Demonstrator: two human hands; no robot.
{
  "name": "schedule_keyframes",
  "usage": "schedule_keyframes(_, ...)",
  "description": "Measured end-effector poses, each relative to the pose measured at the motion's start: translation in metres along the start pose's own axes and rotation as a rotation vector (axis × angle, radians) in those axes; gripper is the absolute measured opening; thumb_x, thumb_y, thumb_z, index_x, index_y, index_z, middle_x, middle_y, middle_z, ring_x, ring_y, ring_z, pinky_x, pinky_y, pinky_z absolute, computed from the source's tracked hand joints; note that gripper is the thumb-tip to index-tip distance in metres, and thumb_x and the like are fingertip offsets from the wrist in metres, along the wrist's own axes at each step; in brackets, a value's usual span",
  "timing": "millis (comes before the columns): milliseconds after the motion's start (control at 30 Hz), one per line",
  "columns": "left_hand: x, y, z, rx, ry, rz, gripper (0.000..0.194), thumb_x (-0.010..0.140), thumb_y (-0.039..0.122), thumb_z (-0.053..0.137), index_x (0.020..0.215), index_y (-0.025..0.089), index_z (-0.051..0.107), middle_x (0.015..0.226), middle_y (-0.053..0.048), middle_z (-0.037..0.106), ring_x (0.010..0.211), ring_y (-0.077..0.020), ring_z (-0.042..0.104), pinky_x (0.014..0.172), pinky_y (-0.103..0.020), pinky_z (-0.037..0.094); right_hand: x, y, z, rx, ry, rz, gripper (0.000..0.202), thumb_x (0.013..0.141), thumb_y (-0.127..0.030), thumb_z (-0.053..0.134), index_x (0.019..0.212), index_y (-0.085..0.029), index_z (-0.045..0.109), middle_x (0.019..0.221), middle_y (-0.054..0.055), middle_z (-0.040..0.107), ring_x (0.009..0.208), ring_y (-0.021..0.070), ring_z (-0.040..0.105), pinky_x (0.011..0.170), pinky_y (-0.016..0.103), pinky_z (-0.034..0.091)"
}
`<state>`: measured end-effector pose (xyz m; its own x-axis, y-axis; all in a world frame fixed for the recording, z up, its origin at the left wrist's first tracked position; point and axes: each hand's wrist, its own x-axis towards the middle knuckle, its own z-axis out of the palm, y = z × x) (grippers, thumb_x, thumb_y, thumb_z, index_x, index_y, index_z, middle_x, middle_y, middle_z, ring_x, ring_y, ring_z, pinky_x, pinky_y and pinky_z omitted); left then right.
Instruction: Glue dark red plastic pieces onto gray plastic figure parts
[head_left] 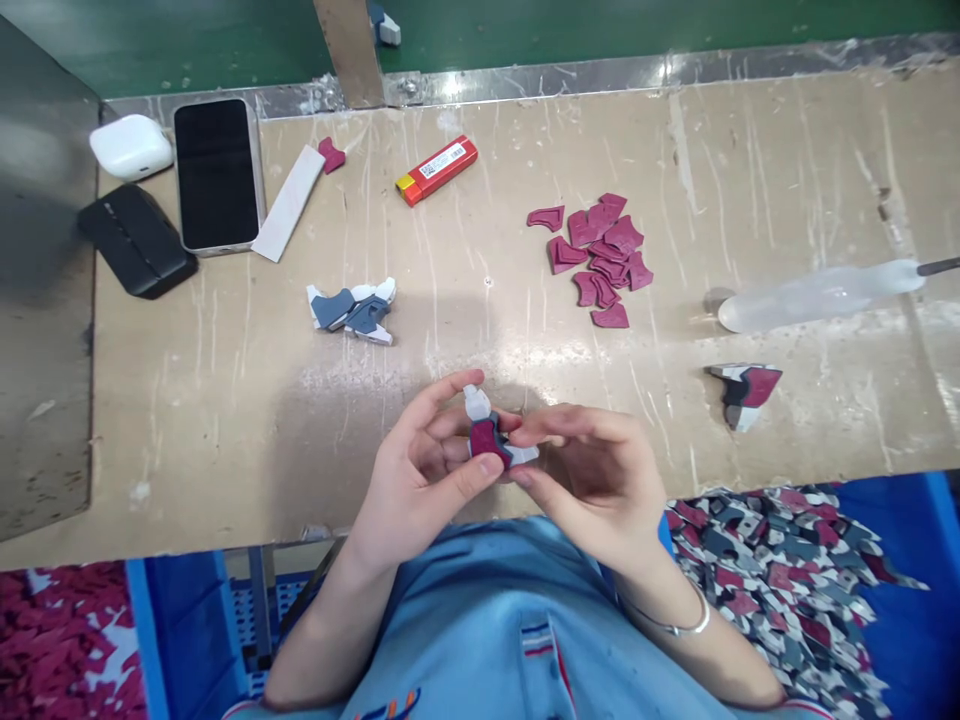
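Note:
Over the table's front edge, my left hand [433, 467] grips a small white, grey and maroon plastic part [487, 438], thumb on its maroon face. Fingertips of my right hand [592, 470] pinch the same part's white right end. Behind my hands to the right lies a pile of maroon pieces [611, 240]. Grey and white parts [352, 310] rest to the left. A similar part with a maroon face [750, 392] lies on the right, below a translucent bottle [817, 298].
On the table [465, 240] are a red lighter [437, 170], a white strip [289, 205], a phone [217, 175], a black case [139, 240] and a white case [131, 146]. Bins of maroon pieces [67, 640] and mixed parts [780, 590] stand below. A metal box [45, 280] borders the left.

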<state>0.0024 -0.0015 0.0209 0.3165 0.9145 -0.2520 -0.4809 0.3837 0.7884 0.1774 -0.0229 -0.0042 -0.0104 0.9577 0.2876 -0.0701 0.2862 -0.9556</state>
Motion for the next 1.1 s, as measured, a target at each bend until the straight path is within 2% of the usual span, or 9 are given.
schedule_keyframes(167, 0.001, -0.002, -0.003, -0.021, 0.001, 0.007, 0.044, 0.093, 0.013, 0.088, 0.130, 0.027, 0.069, 0.104, -0.001, 0.088, 0.094, -0.0140, 0.087, 0.081, -0.016, 0.068, 0.003, -0.003, 0.002, -0.055, 0.018, -0.022, 0.051, 0.092, -0.003, 0.084, 0.130, -0.033, 0.068, 0.102, -0.002, 0.085, 0.095, 0.0197, 0.085, 0.091, 0.037, 0.074)
schedule_keyframes(300, 0.002, -0.005, -0.004, -0.056, -0.004, 0.013, 0.042, 0.091, 0.015, 0.091, 0.126, 0.028, 0.071, 0.103, 0.002, 0.088, 0.090, -0.0090, 0.084, 0.080, -0.013, 0.066, 0.006, -0.007, 0.003, -0.144, -0.010, -0.053, 0.042, 0.092, -0.003, 0.082, 0.121, -0.032, 0.072, 0.098, -0.001, 0.086, 0.091, 0.0200, 0.085, 0.083, 0.034, 0.072)
schedule_keyframes(500, 0.002, -0.007, -0.002, -0.007, 0.031, 0.019, 0.044, 0.092, 0.022, 0.091, 0.130, 0.031, 0.069, 0.106, 0.002, 0.087, 0.094, -0.0111, 0.084, 0.085, -0.018, 0.067, 0.010, -0.006, 0.003, -0.169, 0.000, -0.112, 0.046, 0.089, 0.003, 0.080, 0.120, -0.031, 0.074, 0.098, -0.001, 0.086, 0.092, 0.0210, 0.084, 0.083, 0.035, 0.071)
schedule_keyframes(633, 0.000, -0.009, 0.002, 0.048, 0.085, 0.090, 0.026, 0.093, 0.020, 0.089, 0.114, 0.029, 0.076, 0.107, 0.002, 0.087, 0.095, -0.0111, 0.085, 0.083, -0.016, 0.066, 0.009, -0.005, 0.006, -0.136, 0.063, -0.173, 0.048, 0.085, 0.005, 0.082, 0.118, -0.030, 0.073, 0.094, -0.001, 0.084, 0.087, 0.0197, 0.082, 0.082, 0.034, 0.070)
schedule_keyframes(700, -0.002, -0.009, 0.005, 0.144, 0.109, 0.154, 0.021, 0.095, 0.013, 0.085, 0.108, 0.029, 0.080, 0.108, 0.002, 0.086, 0.098, -0.0103, 0.084, 0.084, -0.014, 0.065, 0.007, -0.005, 0.007, -0.096, 0.098, -0.120, 0.047, 0.085, 0.001, 0.082, 0.120, -0.030, 0.071, 0.097, 0.000, 0.081, 0.090, 0.0190, 0.081, 0.082, 0.033, 0.070)
schedule_keyframes(800, -0.005, -0.009, 0.007, 0.394, 0.116, 0.275, 0.032, 0.092, 0.005, 0.081, 0.111, 0.030, 0.086, 0.113, 0.000, 0.084, 0.109, -0.0119, 0.081, 0.095, -0.017, 0.064, 0.004, -0.006, 0.008, -0.018, 0.145, 0.054, 0.048, 0.089, -0.009, 0.083, 0.128, -0.032, 0.064, 0.110, 0.002, 0.080, 0.097, 0.0188, 0.081, 0.082, 0.032, 0.070)
schedule_keyframes(867, -0.006, -0.009, 0.008, 0.504, 0.109, 0.345, 0.037, 0.090, 0.003, 0.081, 0.114, 0.030, 0.087, 0.115, -0.001, 0.083, 0.111, -0.0126, 0.080, 0.101, -0.018, 0.063, 0.004, -0.006, 0.008, 0.022, 0.140, 0.152, 0.050, 0.092, -0.012, 0.083, 0.130, -0.033, 0.059, 0.110, 0.001, 0.081, 0.094, 0.0176, 0.082, 0.080, 0.030, 0.071)
schedule_keyframes(1000, -0.006, -0.011, 0.010, 0.394, 0.197, 0.335, 0.043, 0.085, 0.005, 0.088, 0.119, 0.031, 0.085, 0.110, 0.001, 0.086, 0.104, -0.0118, 0.083, 0.096, -0.016, 0.065, 0.006, -0.009, 0.007, 0.099, 0.145, 0.207, 0.050, 0.093, -0.010, 0.084, 0.126, -0.034, 0.055, 0.105, -0.003, 0.084, 0.094, 0.0175, 0.086, 0.085, 0.032, 0.073)
schedule_keyframes(1100, -0.005, -0.012, 0.013, 0.342, 0.241, 0.290, 0.028, 0.083, 0.008, 0.092, 0.105, 0.025, 0.086, 0.101, -0.001, 0.087, 0.097, -0.0137, 0.085, 0.092, -0.017, 0.067, 0.006, -0.009, 0.010, 0.095, 0.169, 0.175, 0.045, 0.095, -0.014, 0.084, 0.121, -0.035, 0.054, 0.102, -0.005, 0.084, 0.097, 0.0185, 0.087, 0.090, 0.033, 0.073)
